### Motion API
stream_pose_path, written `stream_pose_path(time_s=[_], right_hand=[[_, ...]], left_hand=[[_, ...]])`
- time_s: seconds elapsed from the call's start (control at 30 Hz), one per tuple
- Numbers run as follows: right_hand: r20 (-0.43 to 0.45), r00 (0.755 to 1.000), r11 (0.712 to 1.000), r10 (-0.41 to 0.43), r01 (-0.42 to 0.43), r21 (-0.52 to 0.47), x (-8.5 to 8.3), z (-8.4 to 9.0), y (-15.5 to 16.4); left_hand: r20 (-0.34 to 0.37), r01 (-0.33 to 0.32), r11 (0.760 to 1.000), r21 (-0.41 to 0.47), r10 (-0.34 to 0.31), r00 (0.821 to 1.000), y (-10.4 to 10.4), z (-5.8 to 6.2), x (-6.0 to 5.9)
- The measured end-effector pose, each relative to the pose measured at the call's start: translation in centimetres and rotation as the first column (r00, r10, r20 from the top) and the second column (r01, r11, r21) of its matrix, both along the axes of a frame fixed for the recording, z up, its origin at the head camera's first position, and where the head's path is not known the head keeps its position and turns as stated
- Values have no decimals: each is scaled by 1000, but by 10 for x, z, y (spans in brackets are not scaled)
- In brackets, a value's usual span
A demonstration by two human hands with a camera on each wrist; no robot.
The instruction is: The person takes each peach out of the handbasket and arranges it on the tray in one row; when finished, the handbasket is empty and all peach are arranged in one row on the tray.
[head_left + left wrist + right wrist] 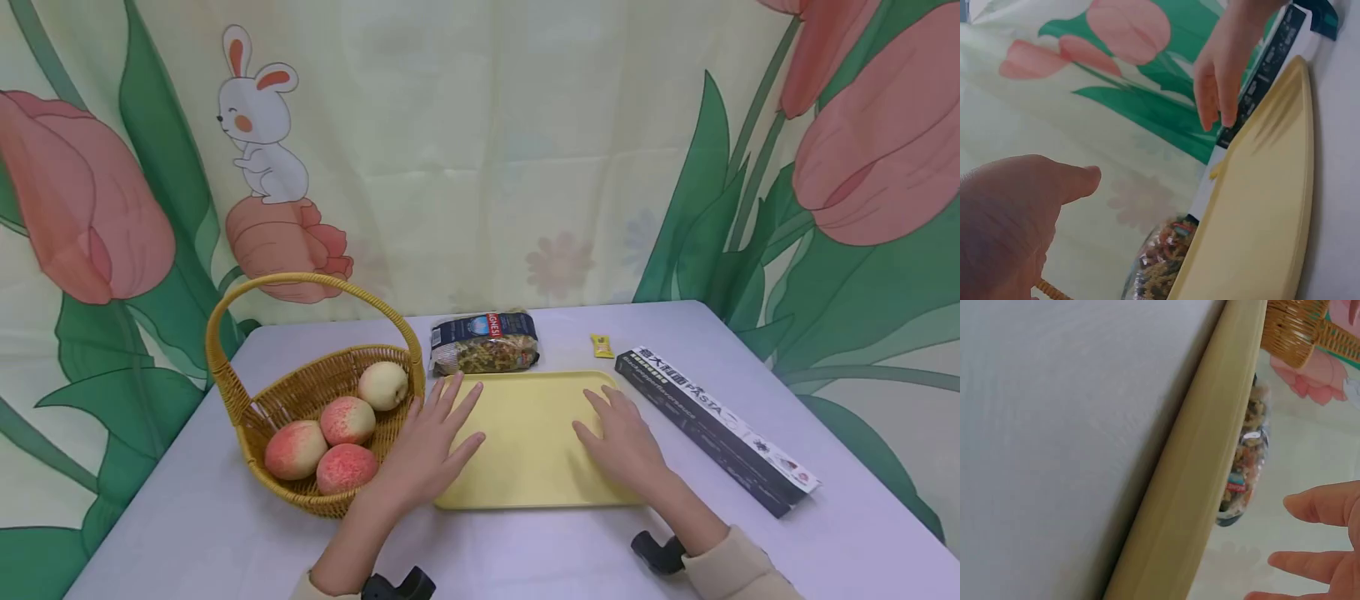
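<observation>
I see both hands flat on the yellow tray [528, 433] mid-table, fingers spread: left hand [427, 454] beside the basket [315, 392], right hand [626, 446] apparently touching the right edge.

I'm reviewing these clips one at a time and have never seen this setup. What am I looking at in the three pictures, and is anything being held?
There is no machine here: a person works with two bare hands and wears three cameras. The wide picture comes from the head, looking down at the table. The other two come from the wrists, so they look tilted and very close.

On the table lies a yellow tray. The left hand and the right hand hover over or rest on it with fingers spread; neither holds anything. Left of the tray stands a wicker basket with four peaches. Behind the tray lies a bag of pasta, beside it a small yellow packet. To the right lies a long dark pasta box.

The left wrist view shows the tray edge and the other hand; the right wrist view shows the tray rim and pasta bag.
</observation>
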State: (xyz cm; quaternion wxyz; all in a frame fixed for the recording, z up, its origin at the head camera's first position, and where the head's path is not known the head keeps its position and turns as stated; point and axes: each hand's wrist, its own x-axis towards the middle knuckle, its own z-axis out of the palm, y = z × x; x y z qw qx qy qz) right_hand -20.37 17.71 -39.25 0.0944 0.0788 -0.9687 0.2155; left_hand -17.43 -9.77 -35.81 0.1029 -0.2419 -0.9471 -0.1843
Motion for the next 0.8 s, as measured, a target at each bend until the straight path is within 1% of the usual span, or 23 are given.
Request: stream_pose_path(time_s=[0.07,0.13,0.23,0.3,0.4,0.47,0.53,0.6,0.63,0.7,0.73,0.8], right_hand=[[-17,1000,1000,-8,8,-8,0,0,4],[-28,1000,1000,-6,6,-12,1,-1,7],[-17,1000,999,9,-10,-45,3,-3,13],[-4,1000,997,6,-6,-72,6,-4,18],[20,1000,995,-6,8,-101,10,-5,27],[42,999,993,-14,19,-117,11,-5,33],[85,996,987,-26,39,-154,12,-6,39],[148,988,973,-42,74,-218,12,-7,46],[187,981,962,-56,103,-252,12,-7,50],[249,965,935,-83,162,-317,13,-8,59],[272,958,920,-96,189,-342,13,-9,63],[294,949,901,-112,222,-373,13,-10,72]], left_hand=[[-1,15,1000,3,-15,1000,-8,4,4],[-6,43,999,15,-43,999,-17,8,8],[1,112,992,61,-112,994,-33,11,14],[4,132,987,94,-133,991,-46,11,18],[28,114,984,134,-119,993,-66,10,21],[69,85,982,168,-98,993,-78,9,21],[126,61,973,222,-90,988,-90,9,20],[174,47,957,287,-101,980,-101,9,20],[196,38,948,316,-104,975,-107,8,19],[219,38,929,368,-126,967,-118,6,17],[235,34,923,384,-133,963,-123,5,16],[244,50,914,403,-160,956,-133,3,14]])
